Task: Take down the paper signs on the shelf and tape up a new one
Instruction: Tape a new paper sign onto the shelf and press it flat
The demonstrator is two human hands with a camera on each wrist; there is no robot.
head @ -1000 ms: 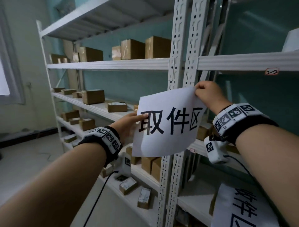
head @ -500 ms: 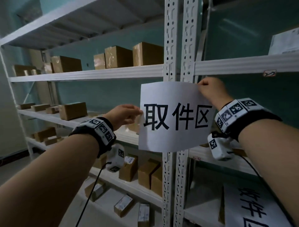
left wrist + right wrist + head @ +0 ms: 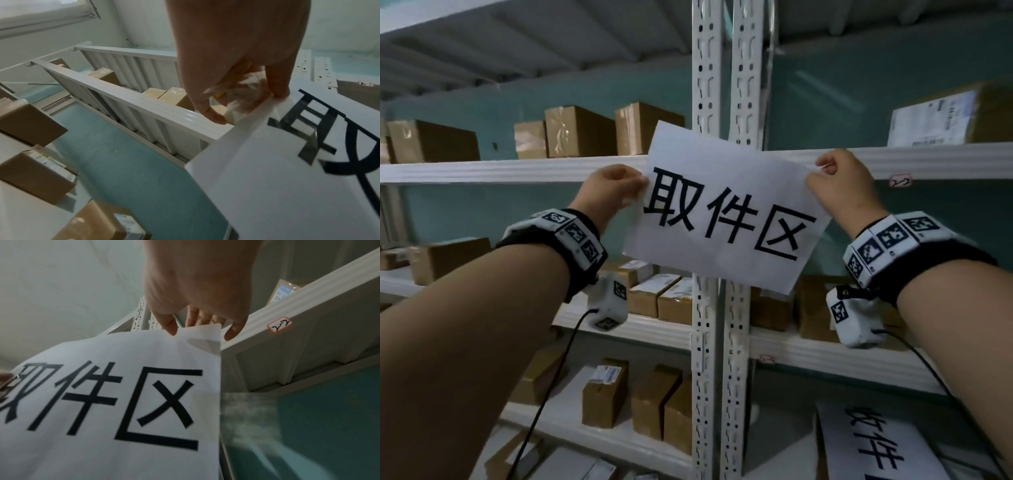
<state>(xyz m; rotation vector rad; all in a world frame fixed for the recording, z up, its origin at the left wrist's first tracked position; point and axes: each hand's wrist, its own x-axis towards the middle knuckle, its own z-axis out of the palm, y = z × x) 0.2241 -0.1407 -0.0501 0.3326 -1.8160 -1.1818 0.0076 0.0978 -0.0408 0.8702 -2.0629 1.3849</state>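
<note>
Against the twin white uprights [image 3: 722, 85] of the shelving, you are holding a white paper sign [image 3: 726, 212] printed with three large black characters. It is lying tilted across the posts, its left end higher than its right, and its upper part is overlapping the front rail of the shelf [image 3: 500, 169] at your hand height. Your left hand [image 3: 613, 192] is gripping the sign's left edge, with the thumb on the printed face and the fingers curled behind; the left wrist view is also showing a crumpled bit of clear tape [image 3: 244, 95] tucked in that hand against the paper's edge. Your right hand [image 3: 840, 185] is pinching the sign's upper right corner between the thumb and the fingers [image 3: 193, 318], and the corner is bending slightly under the grip in the right wrist view. Just right of that hand, a small red-bordered label [image 3: 900, 180] is sticking to the rail. Brown cardboard boxes [image 3: 578, 132] are sitting on the shelf behind the sign, and more are standing on the lower levels. Near the lower right, a second sign [image 3: 876, 445] with black characters is lying on a lower shelf, only partly in view.
</note>
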